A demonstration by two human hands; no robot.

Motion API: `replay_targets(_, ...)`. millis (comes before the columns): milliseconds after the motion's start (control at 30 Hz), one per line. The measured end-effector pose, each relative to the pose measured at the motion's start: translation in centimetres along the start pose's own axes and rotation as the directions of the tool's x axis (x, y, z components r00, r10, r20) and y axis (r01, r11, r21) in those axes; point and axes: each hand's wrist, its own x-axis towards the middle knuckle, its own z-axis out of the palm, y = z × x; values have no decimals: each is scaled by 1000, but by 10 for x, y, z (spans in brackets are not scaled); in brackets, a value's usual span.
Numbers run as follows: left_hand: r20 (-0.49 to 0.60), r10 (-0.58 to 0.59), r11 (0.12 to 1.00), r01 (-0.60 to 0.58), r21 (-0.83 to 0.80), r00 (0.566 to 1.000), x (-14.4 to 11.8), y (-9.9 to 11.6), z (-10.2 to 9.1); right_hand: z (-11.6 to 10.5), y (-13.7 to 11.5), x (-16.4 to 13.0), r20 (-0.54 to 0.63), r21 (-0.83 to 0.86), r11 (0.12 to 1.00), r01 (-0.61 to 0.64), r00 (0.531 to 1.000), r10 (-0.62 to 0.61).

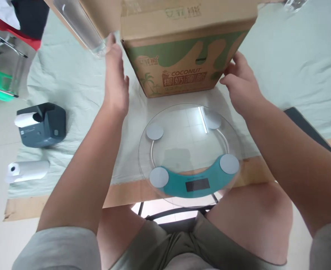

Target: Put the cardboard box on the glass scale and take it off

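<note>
A brown-and-green rectangular cardboard box (179, 63), probably stiff, weight unclear, sits just beyond the round clear-glass scale (182, 146); low side edges look best to hold. Left hand (116, 80): fingers straight, together; right hand (241, 84): fingers curled, contact unclear

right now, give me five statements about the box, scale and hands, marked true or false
1. The cardboard box has COCONUT printed on it. True.
2. The left hand grips the cardboard box. False: a gap shows between them.
3. The glass scale lies on the near side of the cardboard box. True.
4. The glass scale's curved band is red. False: it is teal.
5. The right hand is beside the cardboard box. True.
</note>
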Motion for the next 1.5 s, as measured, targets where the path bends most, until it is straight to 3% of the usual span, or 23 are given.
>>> replay_targets(67, -109, -47, 997, 40, -73, 993, -23, 18, -13, -12, -8, -29, -182, -25, 1000, -8, 983, 3)
replay_targets(133, -126, 83, 994, -91, -65, 989, -62, 37, -27, -23, -19, -75, -339, -7, 998, 69, 938, -67)
replay_targets(200, -139, 130, 989, -139, -58, 982, -107, 50, -40, -30, -31, -130, -447, 26, 994, 107, 891, -84)
replay_targets(300, -156, 102, 993, -109, -37, 982, -168, 52, -55, -32, -40, -202, -542, 46, 998, -31, 839, 51)
replay_targets(400, -121, 26, 999, -30, -26, 992, -206, 40, -61, -31, -36, -239, -583, 65, 990, -128, 800, 142)
replay_targets(533, -48, -56, 998, 56, 4, 997, -227, 22, -63, -34, -24, -246, -589, 44, 992, -114, 799, 118)
replay_targets(767, -50, -76, 997, 77, 29, 996, -240, 2, -70, -37, -13, -246, -625, 13, 997, -80, 777, 71)
replay_targets(1300, -65, -42, 997, 38, -66, 997, -235, 1, -66, -26, -11, -247, -634, -82, 992, -98, 773, 24)
replay_targets(1500, -129, -56, 998, 51, -44, 990, -238, 1, -64, -22, -12, -248, -619, -103, 986, -128, 784, 38)
